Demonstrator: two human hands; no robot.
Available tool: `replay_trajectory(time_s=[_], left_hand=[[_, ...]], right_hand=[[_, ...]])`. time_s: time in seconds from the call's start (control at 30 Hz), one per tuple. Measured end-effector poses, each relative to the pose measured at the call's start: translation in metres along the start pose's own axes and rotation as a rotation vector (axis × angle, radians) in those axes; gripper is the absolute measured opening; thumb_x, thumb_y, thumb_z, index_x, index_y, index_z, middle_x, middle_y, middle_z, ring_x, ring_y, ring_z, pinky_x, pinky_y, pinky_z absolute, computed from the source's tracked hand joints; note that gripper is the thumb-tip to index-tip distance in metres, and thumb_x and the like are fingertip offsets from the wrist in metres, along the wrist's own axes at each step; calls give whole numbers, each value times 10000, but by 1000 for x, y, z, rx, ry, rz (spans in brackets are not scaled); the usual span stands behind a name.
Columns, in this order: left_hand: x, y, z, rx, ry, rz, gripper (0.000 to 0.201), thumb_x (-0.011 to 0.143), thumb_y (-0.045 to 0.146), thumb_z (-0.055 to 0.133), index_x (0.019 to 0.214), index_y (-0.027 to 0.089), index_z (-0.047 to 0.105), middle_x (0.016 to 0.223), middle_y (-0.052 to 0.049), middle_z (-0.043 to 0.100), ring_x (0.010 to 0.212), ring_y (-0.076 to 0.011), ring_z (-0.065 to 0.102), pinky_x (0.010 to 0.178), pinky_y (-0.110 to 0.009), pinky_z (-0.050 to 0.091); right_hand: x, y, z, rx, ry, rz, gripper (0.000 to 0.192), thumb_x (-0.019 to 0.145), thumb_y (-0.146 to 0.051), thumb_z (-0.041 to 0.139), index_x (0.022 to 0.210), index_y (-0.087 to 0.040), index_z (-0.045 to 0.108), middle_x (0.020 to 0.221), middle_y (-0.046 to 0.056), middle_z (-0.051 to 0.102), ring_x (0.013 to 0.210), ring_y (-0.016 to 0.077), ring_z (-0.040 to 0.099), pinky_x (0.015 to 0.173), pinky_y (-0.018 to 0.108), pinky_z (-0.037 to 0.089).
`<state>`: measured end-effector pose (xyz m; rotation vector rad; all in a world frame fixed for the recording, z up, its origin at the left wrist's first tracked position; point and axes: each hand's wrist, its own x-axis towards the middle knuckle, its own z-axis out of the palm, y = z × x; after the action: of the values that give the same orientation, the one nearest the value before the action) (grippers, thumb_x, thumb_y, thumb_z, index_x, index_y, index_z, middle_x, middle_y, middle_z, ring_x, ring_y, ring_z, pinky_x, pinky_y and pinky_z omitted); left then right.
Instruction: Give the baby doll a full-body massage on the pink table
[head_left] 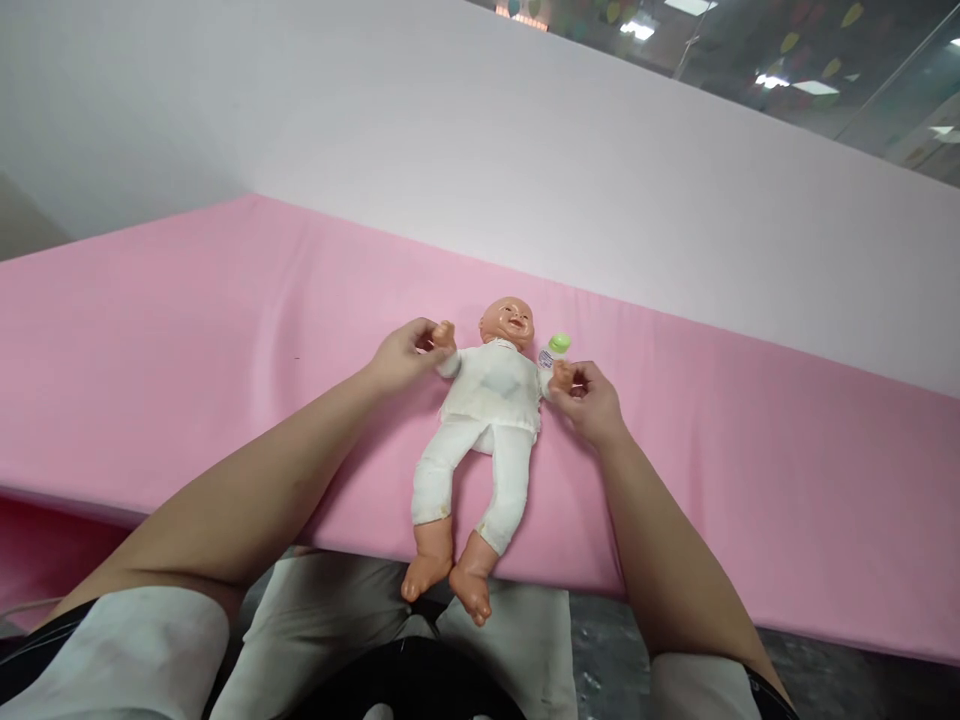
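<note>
A baby doll (491, 390) with a white cloth body lies on its back on a pink-covered table (360, 260). Its head points to the wall and its bare feet hang over the near edge. My left hand (405, 355) is closed around the doll's hand on the left side of the picture. With its fingers and thumb, my right hand (592, 400) grips the doll's other hand. Just behind that hand is a small white bottle (551, 352) with a green cap, partly hidden by the doll's arm.
A white wall (450, 130) rises behind the table's far edge, with a glass pane (750, 70) above it at upper right. My legs (322, 620) are close against the table's near edge. The pink cover spreads out to both sides.
</note>
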<state>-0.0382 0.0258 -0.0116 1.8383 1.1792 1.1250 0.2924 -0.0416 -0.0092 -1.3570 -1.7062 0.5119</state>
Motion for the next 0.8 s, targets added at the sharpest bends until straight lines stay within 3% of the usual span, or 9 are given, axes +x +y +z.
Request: replay_trajectory(time_s=[0.17,0.27,0.4,0.6,0.7,0.8], left_hand=[[19,-30,-22,-258,229,-282,336,751,414,820,919,197,627,836,-37,680,754,-201,654,658,-322,523],[28,-46,-30,-360,277,-407,315,706,348,833,889,167,651,777,-46,674,694,-183,647,632,-312,525],[31,-54,-32,-412,253,-436,338,677,336,844,895,151,663,789,-61,696,700,-181,665,654,-311,555],[23,-37,-25,-353,238,-275,411,670,390,895,926,179,651,838,-37,689,763,-197,689,711,-346,593],[13,-16,-17,-344,182,-157,416,681,412,902,934,184,663,881,-37,704,810,-199,688,751,-343,587],[1,4,-4,-319,78,-53,428,673,424,902,968,185,702,987,-54,748,870,-205,694,795,-336,576]], right_hand=[[19,45,-23,252,326,225,482,763,-498,812,1105,-193,663,1045,75,763,919,221,725,776,345,632],[27,70,-33,297,391,418,373,802,-457,773,1038,-186,671,941,52,757,815,188,720,666,287,631],[31,90,-36,276,352,583,297,748,-351,823,925,-171,668,801,34,716,662,155,682,516,231,592],[29,77,-33,324,342,511,466,758,-413,848,1119,-202,641,951,33,746,775,176,735,612,274,654],[23,52,-26,296,328,331,515,759,-482,850,1133,-202,634,1009,51,753,837,195,734,704,325,659],[11,21,-15,155,254,110,435,764,-476,848,1054,-209,664,1049,70,763,879,206,722,760,340,633]])
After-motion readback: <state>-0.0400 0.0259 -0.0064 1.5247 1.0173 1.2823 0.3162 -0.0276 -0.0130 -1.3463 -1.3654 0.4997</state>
